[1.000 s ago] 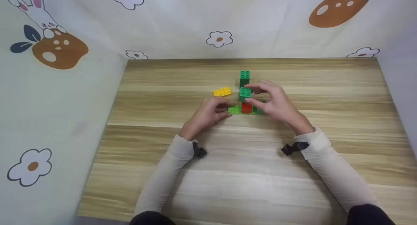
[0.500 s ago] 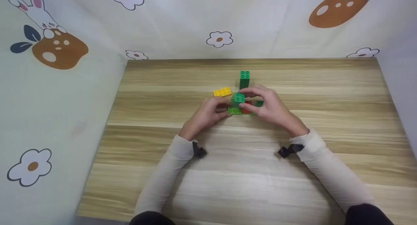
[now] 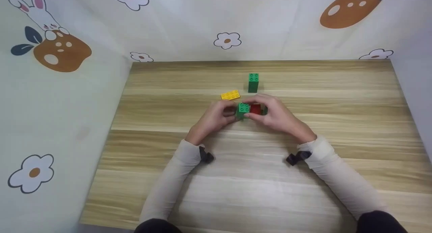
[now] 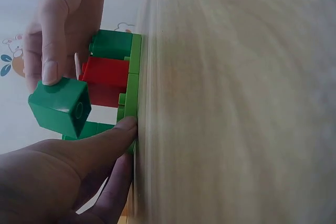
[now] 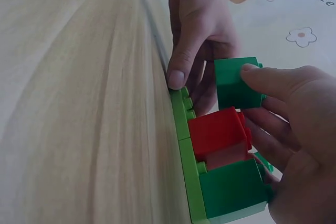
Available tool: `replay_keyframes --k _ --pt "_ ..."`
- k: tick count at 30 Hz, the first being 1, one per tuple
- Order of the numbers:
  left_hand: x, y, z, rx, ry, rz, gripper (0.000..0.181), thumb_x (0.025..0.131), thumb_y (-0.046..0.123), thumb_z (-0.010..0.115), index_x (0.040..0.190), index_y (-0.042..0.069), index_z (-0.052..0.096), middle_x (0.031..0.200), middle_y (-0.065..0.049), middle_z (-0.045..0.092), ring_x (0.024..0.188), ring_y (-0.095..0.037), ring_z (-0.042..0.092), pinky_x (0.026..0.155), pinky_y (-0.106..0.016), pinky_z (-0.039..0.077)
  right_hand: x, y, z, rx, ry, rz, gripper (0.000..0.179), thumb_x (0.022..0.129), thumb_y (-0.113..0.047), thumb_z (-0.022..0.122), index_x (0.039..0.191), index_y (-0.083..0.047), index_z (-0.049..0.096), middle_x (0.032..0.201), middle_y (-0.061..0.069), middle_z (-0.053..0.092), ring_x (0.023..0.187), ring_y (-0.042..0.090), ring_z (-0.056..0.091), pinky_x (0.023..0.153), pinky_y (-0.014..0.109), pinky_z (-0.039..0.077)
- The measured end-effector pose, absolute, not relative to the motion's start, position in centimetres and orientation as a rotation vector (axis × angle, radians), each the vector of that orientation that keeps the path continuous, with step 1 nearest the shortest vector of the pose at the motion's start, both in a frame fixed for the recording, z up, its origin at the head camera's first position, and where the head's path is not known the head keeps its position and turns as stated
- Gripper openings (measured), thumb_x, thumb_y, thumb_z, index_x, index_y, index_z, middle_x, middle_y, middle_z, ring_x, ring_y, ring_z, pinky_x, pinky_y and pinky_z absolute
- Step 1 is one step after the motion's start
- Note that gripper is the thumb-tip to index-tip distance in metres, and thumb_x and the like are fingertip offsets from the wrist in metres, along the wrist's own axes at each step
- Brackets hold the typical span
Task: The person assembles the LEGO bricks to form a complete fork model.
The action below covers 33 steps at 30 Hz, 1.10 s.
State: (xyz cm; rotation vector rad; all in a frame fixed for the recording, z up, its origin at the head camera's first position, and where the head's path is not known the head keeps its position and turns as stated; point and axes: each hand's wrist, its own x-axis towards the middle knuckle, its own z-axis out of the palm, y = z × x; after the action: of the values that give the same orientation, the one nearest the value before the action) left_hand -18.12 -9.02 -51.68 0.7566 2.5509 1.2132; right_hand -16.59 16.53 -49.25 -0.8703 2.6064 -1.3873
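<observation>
My right hand [image 3: 281, 116] pinches a green toy block [image 3: 243, 109] between thumb and fingers, over the left end of a light green base strip [image 5: 182, 119]. In the left wrist view the block is tilted and apart from the strip, its hollow underside showing. My left hand [image 3: 215, 121] holds that end of the strip, thumb on the near side and fingers behind. On the strip stand a red block [image 5: 219, 132] in the middle and a second green block [image 5: 233, 188] at the right end. Two light green plates, end to end, form the strip, which lies on the table.
Behind the hands stands a tall green block stack [image 3: 253, 83]. A flat yellow studded plate [image 3: 230, 95] lies to its left, close to my left fingers. The wooden table [image 3: 256, 182] meets a patterned cloth wall [image 3: 189, 27] at the back.
My right hand has moved left and toward me with the green block, from above the red block to over the strip's left end. My left hand has stayed in place.
</observation>
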Motion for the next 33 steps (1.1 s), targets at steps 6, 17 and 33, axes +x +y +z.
replay_keyframes --k 6,17,33 --pt "-18.1 -9.0 -51.6 0.734 2.517 1.245 0.029 0.096 0.011 0.083 0.125 0.010 0.079 0.124 -0.004 0.080 0.118 -0.014 0.075 0.105 -0.032 0.062 -16.6 16.3 -49.3 -0.877 2.654 -1.324 0.040 0.096 -0.030 0.085 0.134 -0.022 0.075 0.138 -0.002 0.075 0.129 0.021 0.068 0.113 0.047 0.054" --pt "-18.0 -8.9 -51.4 0.619 2.428 1.297 0.047 0.095 0.011 0.085 0.140 0.013 0.072 0.136 -0.004 0.076 0.119 -0.014 0.076 0.101 -0.027 0.062 -16.3 15.8 -49.8 -0.892 2.764 -1.200 0.042 0.096 -0.026 0.086 0.137 -0.023 0.074 0.142 0.001 0.073 0.134 0.025 0.067 0.118 0.054 0.050" --pt "-17.9 -9.0 -51.5 0.683 2.448 1.299 0.045 0.095 0.012 0.085 0.138 0.015 0.073 0.135 -0.002 0.077 0.121 -0.011 0.074 0.106 -0.028 0.060 -16.4 15.5 -50.1 -0.914 2.798 -1.192 0.040 0.095 -0.025 0.086 0.134 -0.022 0.078 0.134 -0.001 0.078 0.125 0.019 0.072 0.107 0.045 0.059"
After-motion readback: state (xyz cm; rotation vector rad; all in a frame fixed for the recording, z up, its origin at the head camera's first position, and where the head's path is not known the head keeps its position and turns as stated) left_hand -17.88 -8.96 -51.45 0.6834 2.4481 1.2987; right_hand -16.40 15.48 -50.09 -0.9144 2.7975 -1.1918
